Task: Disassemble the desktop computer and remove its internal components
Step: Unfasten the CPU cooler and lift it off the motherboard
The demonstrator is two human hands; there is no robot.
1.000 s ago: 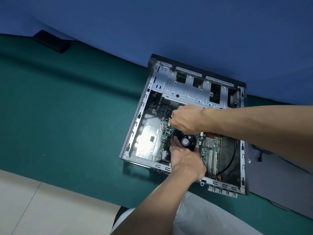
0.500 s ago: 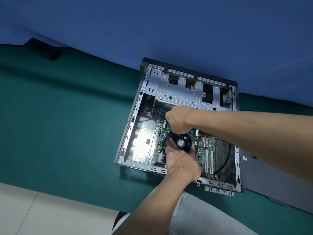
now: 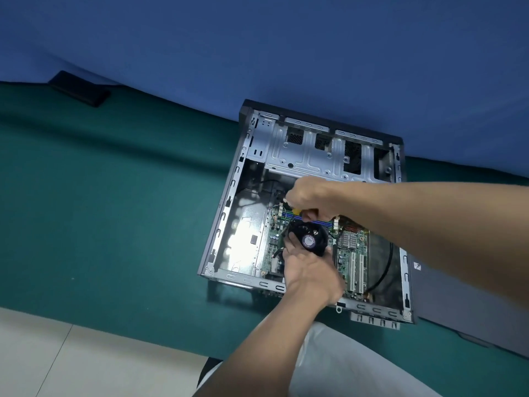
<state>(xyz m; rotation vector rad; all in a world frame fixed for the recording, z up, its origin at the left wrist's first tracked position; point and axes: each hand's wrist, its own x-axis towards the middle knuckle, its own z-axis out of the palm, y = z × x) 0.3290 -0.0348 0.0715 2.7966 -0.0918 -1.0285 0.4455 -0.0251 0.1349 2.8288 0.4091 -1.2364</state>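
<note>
Little has changed in the last second: against the open grey steel desktop computer case [image 3: 229, 202], which lies on its side right of the frame's centre on the green cloth-covered counter [image 3: 114, 210], both hands are found in nearly the same places as before, and only the view itself has drifted a little. The black round cooler fan [image 3: 307, 237] is still seated on the green motherboard [image 3: 352, 253] in the lower middle of the case and has not been lifted. It is held at its lower left edge by the left hand [image 3: 310, 270], whose fingers are curled round its rim. Just above it the right hand [image 3: 312, 196] is clenched round a small yellow-handled tool [image 3: 297, 211], of which only a short yellow piece shows under the fingers; earlier this piece was hidden, so the grip or the wrist appears to have been turned slightly. The tip of the tool and what it meets cannot be seen. From this it is judged that a fastener at the fan's upper edge is still being worked loose while the fan is steadied, and that the cooler's removal is not yet done. The motherboard, its expansion slots and a black cable at the right remain inside, so much of the task is left. A dark grey side panel [image 3: 458, 305] lies beside the case at the right of the frame
</note>
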